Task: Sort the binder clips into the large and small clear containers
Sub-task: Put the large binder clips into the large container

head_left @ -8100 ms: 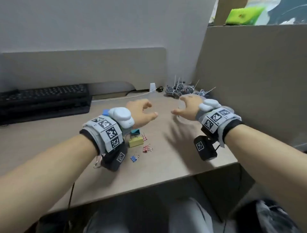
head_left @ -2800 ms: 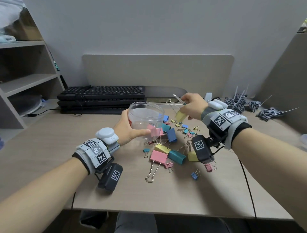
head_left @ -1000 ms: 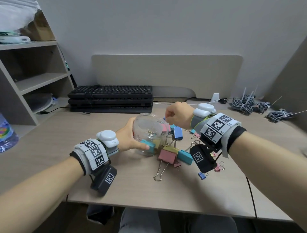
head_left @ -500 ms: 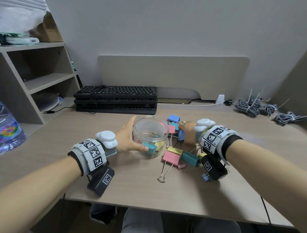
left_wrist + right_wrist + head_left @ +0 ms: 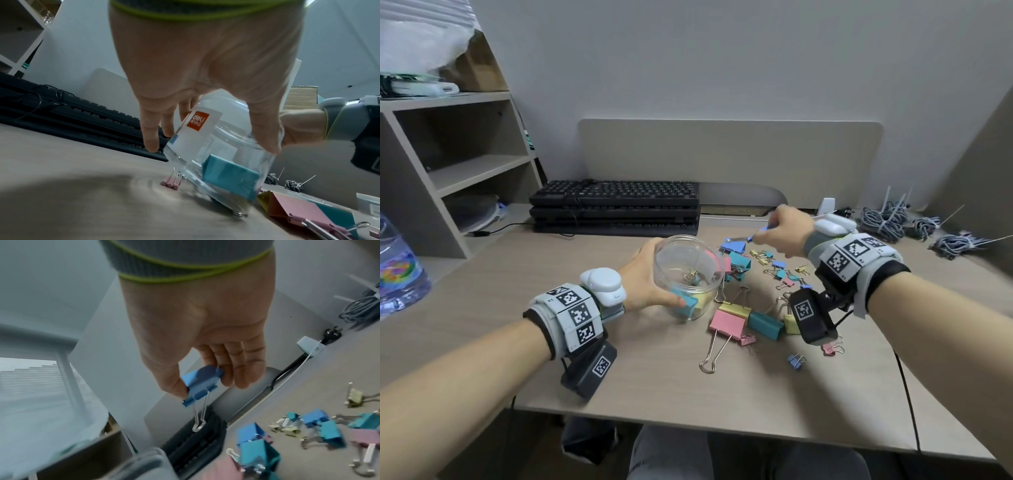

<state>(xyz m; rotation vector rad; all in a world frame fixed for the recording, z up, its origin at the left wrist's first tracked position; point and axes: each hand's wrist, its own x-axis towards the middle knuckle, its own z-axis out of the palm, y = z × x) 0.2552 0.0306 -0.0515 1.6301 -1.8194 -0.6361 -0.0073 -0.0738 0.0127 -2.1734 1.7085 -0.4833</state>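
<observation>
Left hand (image 5: 643, 274) reaches in from the left, thumb and fingers wrapped round the side of the clear jar (image 5: 690, 270). Left-wrist view: thumb down the near wall, fingers behind, jar tilted on the desk (image 5: 654, 370) with its white-and-orange label (image 5: 195, 125) facing the palm. Inside the jar: a teal binder clip (image 5: 230, 178), a yellow one beside it, and a small gold-coloured clip higher up.

Just right of the jar, the loose pile: pink large clip (image 5: 726, 323) with its wire handles stretched toward the desk edge, dark teal large clip (image 5: 765, 325) touching it, small clips in pink, blue and yellow scattered further right.

Right hand (image 5: 786, 231) held above the far side of the pile, off the desk. Thumb and fingers pinch a blue binder clip (image 5: 200, 384) by its body, wire handle hanging down.

Behind: stacked black keyboards (image 5: 616, 205) near the jar; shelf unit (image 5: 448, 164) far left; bundled grey cables (image 5: 893, 219) far right.
</observation>
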